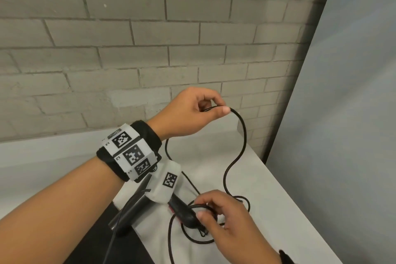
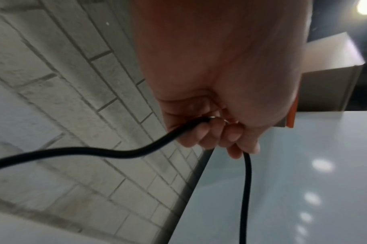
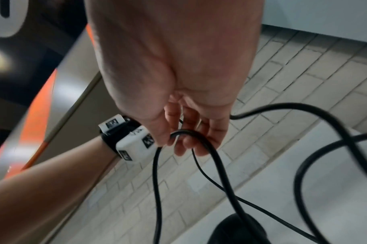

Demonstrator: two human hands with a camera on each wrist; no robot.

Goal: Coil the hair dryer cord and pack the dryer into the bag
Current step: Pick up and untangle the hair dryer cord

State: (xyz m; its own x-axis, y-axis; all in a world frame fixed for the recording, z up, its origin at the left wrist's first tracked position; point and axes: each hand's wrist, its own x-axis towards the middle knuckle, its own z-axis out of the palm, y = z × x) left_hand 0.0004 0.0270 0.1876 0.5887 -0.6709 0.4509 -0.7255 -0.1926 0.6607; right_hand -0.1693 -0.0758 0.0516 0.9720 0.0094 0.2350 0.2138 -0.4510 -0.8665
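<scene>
A black cord [image 1: 244, 135] rises from the table in a long curve to my left hand [image 1: 216, 108], which is lifted and pinches it between thumb and forefinger. In the left wrist view the cord [image 2: 115, 152] runs out from the curled fingers [image 2: 199, 137]. Lower down, my right hand [image 1: 205, 214] grips a few loops of the same cord beside a black and red part of the dryer [image 1: 182, 212]. The right wrist view shows the loops [image 3: 298, 178] hanging from that hand [image 3: 178, 140]. White fabric [image 1: 162, 240], perhaps the bag, lies beneath.
The pale table [image 1: 267, 188] ends in an edge at the right, by a grey panel [image 1: 342, 113]. A brick wall [image 1: 150, 49] stands close behind. A small grey block [image 1: 241, 127] sits at the back. A dark cylinder [image 1: 130, 208] and a black surface [image 1: 128, 248] lie lower left.
</scene>
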